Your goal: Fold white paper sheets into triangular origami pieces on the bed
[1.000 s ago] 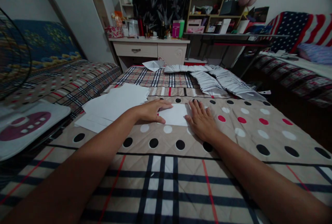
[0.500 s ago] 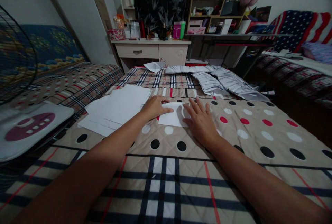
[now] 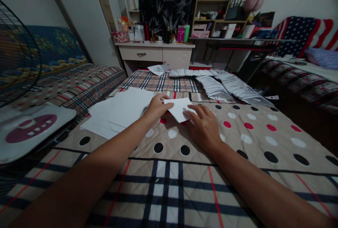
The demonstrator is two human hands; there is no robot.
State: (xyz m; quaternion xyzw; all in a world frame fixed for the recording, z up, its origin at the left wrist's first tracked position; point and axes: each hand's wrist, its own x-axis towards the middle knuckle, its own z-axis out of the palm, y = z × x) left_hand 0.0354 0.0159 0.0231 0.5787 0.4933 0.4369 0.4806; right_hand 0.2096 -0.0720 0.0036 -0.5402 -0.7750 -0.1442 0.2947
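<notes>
Between my two hands, just above the quilted bedspread [image 3: 235, 143], is a small folded sheet of white paper [image 3: 179, 107], tilted a little. My left hand [image 3: 157, 105] pinches its left corner, the thumb on top and the fingers behind. My right hand [image 3: 204, 124] grips the right edge with thumb and fingers. Close to my left hand lies a pile of loose white sheets [image 3: 124, 106], spread unevenly. Farther back, long rows of folded white papers [image 3: 232, 85] stand packed on the bed, and a single folded white piece [image 3: 158, 69] lies left of them.
A white folding table [image 3: 34, 129] with a purple print stands at the left edge, below a fan guard [image 3: 19, 52]. Beyond the bed are a white dresser [image 3: 155, 54] with bottles and a shelf unit [image 3: 211, 17]. Another bed with a flag-patterned cover [image 3: 298, 34] is at right.
The folded paper has turned and lifted slightly from the bedspread. My right hand's fingers, spread before, have closed on its right edge. My left hand keeps its pinch.
</notes>
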